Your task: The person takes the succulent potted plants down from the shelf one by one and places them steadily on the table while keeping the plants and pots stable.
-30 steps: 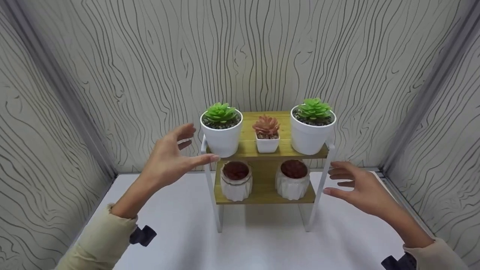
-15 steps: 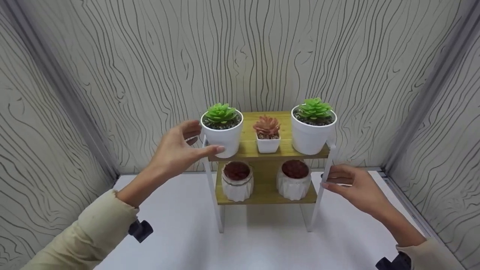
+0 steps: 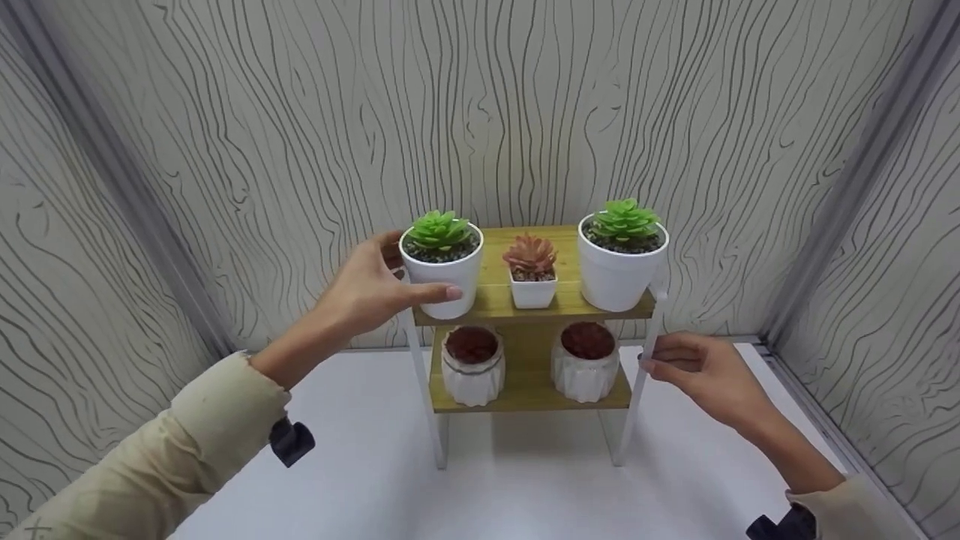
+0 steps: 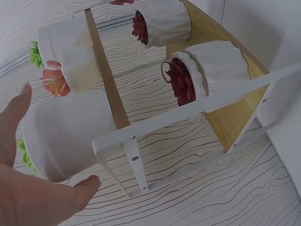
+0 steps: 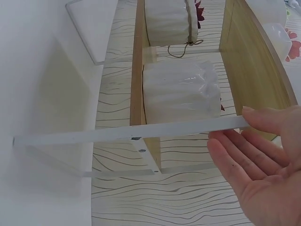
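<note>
My left hand (image 3: 367,289) spreads around the white round pot with a green succulent (image 3: 442,277) at the shelf's left end. Its thumb lies across the pot's front in the head view, while the left wrist view shows a small gap beside the thumb. The other fingers are partly hidden behind the pot. My right hand (image 3: 712,382) pinches the white front post (image 5: 197,126) of the two-tier wooden shelf (image 3: 491,306) between thumb and fingers. A small square pot with a pink succulent (image 3: 534,289) and another green succulent pot (image 3: 619,277) share the top tier.
Two ribbed white pots, one left (image 3: 474,382) and one right (image 3: 585,379), stand on the lower tier with dark red succulents inside. The shelf stands on a white tabletop (image 3: 517,499), enclosed by wood-grain patterned walls (image 3: 480,112).
My left hand has moved right and up, bringing its thumb across the left pot's front. My right hand has closed from beside the shelf onto its post. The pots have stayed in place.
</note>
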`<act>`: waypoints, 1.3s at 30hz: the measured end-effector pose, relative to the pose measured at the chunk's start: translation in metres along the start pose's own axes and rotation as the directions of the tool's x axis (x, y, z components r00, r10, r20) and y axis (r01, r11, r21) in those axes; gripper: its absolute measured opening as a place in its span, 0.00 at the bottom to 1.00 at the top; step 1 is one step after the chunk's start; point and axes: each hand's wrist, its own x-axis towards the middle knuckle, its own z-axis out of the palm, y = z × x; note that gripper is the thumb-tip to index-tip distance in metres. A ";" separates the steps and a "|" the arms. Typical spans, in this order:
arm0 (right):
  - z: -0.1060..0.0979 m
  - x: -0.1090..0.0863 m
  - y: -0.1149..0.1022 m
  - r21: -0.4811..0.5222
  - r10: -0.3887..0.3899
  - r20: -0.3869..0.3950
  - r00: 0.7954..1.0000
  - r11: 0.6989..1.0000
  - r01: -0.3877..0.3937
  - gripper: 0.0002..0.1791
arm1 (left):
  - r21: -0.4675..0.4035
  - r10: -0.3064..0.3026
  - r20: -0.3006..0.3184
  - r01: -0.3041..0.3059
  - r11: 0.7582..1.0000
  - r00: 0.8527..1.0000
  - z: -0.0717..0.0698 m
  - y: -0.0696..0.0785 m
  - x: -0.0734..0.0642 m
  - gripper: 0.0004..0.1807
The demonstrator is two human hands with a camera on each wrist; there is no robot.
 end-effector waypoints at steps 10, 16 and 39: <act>0.003 0.000 0.006 0.106 -0.024 0.033 0.999 0.994 0.021 0.22 | 0.043 -0.036 0.023 0.035 0.998 0.999 0.004 0.008 0.013 0.61; 0.006 0.001 0.007 0.130 -0.048 0.030 0.998 0.990 0.044 0.19 | 0.057 -0.029 0.039 0.026 0.998 0.999 0.004 0.005 0.018 0.62; 0.012 0.006 0.012 0.264 -0.082 0.036 0.996 0.962 0.069 0.16 | 0.019 -0.040 0.070 0.038 0.999 0.997 0.008 0.004 0.030 0.59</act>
